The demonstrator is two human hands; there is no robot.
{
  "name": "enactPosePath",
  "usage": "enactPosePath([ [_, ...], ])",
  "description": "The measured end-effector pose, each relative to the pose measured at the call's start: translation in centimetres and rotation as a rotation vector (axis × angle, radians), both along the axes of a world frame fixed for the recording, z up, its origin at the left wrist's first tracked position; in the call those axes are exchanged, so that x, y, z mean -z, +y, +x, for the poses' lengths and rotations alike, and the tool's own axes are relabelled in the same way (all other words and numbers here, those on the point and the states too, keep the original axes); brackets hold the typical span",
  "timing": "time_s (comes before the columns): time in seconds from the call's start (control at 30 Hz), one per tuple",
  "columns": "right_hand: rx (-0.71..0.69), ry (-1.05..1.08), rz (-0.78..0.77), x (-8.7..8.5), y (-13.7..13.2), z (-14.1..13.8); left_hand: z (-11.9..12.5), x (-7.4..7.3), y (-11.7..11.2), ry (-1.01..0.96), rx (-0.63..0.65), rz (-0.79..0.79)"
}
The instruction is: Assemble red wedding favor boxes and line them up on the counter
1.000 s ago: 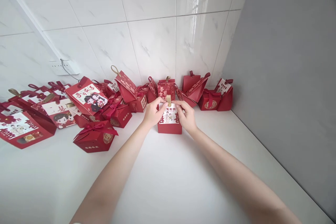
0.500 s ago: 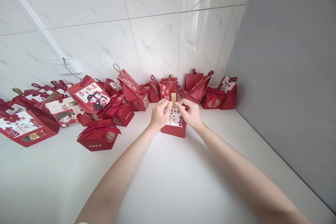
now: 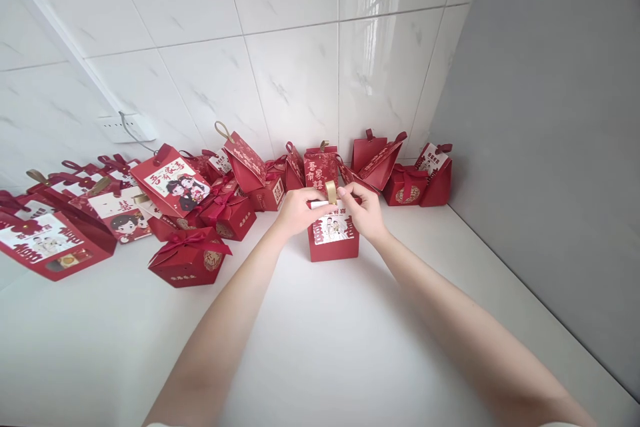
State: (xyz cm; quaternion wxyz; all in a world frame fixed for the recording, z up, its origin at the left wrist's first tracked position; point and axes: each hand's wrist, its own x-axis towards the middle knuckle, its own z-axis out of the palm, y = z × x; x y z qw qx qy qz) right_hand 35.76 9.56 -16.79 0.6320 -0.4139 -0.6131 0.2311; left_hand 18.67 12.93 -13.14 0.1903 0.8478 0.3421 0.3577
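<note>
Head view: on the white table point(image 3: 300, 347), our red gift box point(image 3: 334, 252) is standing upright before other boxes point(image 3: 318, 160). By squeezing unevenly, we would be risking a creased top. Our left hand point(image 3: 296, 212) and right hand point(image 3: 369, 213) are facing each other, fingers curled, pinching the box's top edge beside the gold loop point(image 3: 331, 192).

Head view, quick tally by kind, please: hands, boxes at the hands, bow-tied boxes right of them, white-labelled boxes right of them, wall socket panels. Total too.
Hands: 2, left hand and right hand
Red box at the hands: 1
Bow-tied box to the right: 1
White-labelled box to the right: 1
Socket panel: 1
Total: 6
</note>
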Motion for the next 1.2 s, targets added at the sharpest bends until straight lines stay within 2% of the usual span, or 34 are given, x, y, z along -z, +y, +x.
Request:
enactPosePath([
  [0.1, -0.022, 0.034, 0.043, -0.6, -0.1, 0.4, -0.1, -0.2, 0.0, -0.015, 0.05, -0.022],
  [0.23, -0.084, 0.039, 0.099, -1.4, -0.5, 0.4, 0.1, -0.2, -0.2, -0.017, 0.041, -0.022],
  [0.33, -0.107, 0.085, 0.079, -1.8, -0.8, 0.0, 0.5, -0.2, -0.6, 0.011, 0.045, -0.003],
  [0.5, -0.164, -0.16, 0.026, -2.5, -1.3, 0.5, 1.0, -0.2, -1.1, 0.075, 0.001, -0.035],
  [0.73, -0.115, -0.448, -0.025, -4.1, -1.6, 2.5, 1.1, -0.2, -1.1, 0.1, 0.006, -0.045],
  [0.87, -0.068, -0.389, -0.148, -3.9, -1.2, 2.6, 1.1, -0.3, -1.2, 0.095, -0.021, -0.091],
  [1.0, -0.145, -0.231, -0.297, -3.4, -0.5, 2.7, 1.1, -0.4, -1.3, 0.041, -0.002, -0.181],
  [1.1, -0.195, -0.143, -0.234, -3.9, -0.8, 3.3, 1.1, -0.7, -1.6, -0.068, 0.093, -0.239],
  [1.2, -0.221, -0.202, -0.106, -5.1, -1.7, 3.9, 1.3, -1.1, -1.9, -0.118, 0.135, -0.27],
])
